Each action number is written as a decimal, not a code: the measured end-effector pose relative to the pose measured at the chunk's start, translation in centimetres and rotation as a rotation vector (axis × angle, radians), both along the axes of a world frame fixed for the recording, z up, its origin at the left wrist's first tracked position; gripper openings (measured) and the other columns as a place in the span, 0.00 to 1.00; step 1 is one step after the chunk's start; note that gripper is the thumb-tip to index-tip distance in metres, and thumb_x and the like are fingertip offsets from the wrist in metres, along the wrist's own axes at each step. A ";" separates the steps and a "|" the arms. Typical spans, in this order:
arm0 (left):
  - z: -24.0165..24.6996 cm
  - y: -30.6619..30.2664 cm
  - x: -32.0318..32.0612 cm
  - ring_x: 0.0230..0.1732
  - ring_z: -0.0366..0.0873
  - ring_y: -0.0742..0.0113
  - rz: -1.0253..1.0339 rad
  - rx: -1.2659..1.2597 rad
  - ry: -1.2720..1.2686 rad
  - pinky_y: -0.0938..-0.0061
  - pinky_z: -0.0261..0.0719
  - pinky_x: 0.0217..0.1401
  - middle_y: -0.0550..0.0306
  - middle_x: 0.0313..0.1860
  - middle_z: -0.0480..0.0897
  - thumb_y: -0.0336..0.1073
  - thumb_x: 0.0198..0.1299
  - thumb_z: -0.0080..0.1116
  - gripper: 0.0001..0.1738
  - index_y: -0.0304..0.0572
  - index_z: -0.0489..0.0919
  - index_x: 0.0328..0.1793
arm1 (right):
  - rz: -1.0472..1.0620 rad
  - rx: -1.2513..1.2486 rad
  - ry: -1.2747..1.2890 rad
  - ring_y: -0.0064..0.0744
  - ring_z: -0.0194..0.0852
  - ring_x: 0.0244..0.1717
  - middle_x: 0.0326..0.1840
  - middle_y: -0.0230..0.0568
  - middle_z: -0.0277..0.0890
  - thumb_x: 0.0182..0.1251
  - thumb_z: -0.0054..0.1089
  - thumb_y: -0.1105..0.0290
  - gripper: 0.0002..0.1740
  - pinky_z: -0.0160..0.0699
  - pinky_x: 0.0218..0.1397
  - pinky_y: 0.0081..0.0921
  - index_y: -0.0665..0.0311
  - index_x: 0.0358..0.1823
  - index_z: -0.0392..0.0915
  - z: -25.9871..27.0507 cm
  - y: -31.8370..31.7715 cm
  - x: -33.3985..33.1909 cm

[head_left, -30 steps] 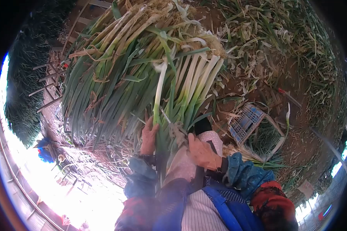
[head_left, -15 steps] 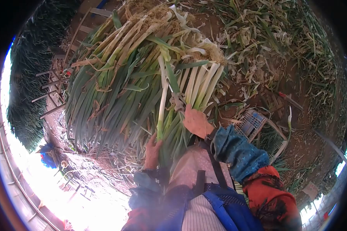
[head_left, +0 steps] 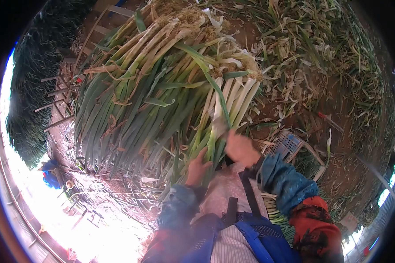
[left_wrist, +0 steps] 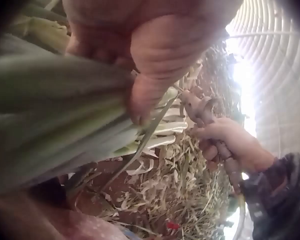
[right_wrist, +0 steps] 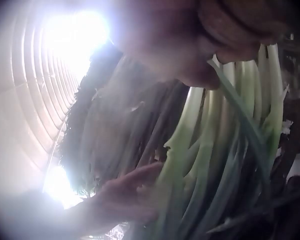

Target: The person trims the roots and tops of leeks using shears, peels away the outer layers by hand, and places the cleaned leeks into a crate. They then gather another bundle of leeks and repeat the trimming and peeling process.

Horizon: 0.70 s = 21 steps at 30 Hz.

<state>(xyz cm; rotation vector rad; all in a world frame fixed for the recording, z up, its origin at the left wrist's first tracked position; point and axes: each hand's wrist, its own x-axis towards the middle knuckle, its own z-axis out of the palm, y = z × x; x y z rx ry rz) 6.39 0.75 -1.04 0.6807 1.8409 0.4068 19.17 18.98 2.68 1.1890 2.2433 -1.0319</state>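
Note:
Peeled leeks with white stalks [head_left: 243, 98] lie side by side at the right end of a large heap of leeks [head_left: 131, 103]. The left hand [head_left: 198, 169] grips green leaves below the white stalks; in the left wrist view its thumb and fingers [left_wrist: 162, 50] curl over the leaves [left_wrist: 60, 110]. A grey nozzle tool [left_wrist: 205, 111] with a hose [left_wrist: 241, 215] is gripped by the right hand [left_wrist: 237, 142]. From the head the right hand [head_left: 242, 150] and tool [head_left: 218, 125] look blurred, over the stalks. One long green leaf [head_left: 221, 98] crosses the stalks.
A plastic crate [head_left: 289, 147] stands at the right, with a red-handled blade [head_left: 331, 122] beyond it. Leaf scraps [head_left: 303, 52] cover the ground at the upper right. A metal rack [head_left: 59, 103] and a dark green pile [head_left: 33, 83] are at the left.
The left hand has moved right with a white leek, which now lies against the other peeled ones. The right hand and tool rose, then shifted right. The view has shifted slightly.

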 end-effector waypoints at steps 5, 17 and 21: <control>-3.1 0.9 -3.8 0.45 0.73 0.44 -0.154 0.259 0.352 0.59 0.72 0.48 0.45 0.42 0.76 0.35 0.46 0.64 0.30 0.42 0.71 0.59 | -0.075 0.044 0.093 0.56 0.78 0.29 0.26 0.55 0.76 0.59 0.47 0.70 0.16 0.78 0.31 0.45 0.71 0.45 0.60 -1.4 0.9 -2.0; -4.8 6.0 -21.3 0.61 0.63 0.39 -0.251 -0.090 1.100 0.51 0.62 0.64 0.35 0.61 0.65 0.45 0.39 0.70 0.50 0.27 0.57 0.66 | -0.253 0.167 0.194 0.58 0.75 0.27 0.24 0.56 0.73 0.55 0.56 0.67 0.23 0.74 0.27 0.45 0.74 0.46 0.60 -4.7 8.5 -5.4; -7.9 6.1 -24.7 0.50 0.74 0.41 -0.379 -0.054 1.141 0.53 0.73 0.52 0.37 0.50 0.73 0.46 0.43 0.66 0.42 0.30 0.62 0.61 | -0.141 0.112 0.214 0.57 0.75 0.28 0.24 0.56 0.72 0.55 0.59 0.66 0.26 0.74 0.28 0.45 0.73 0.49 0.59 -3.6 3.7 -2.4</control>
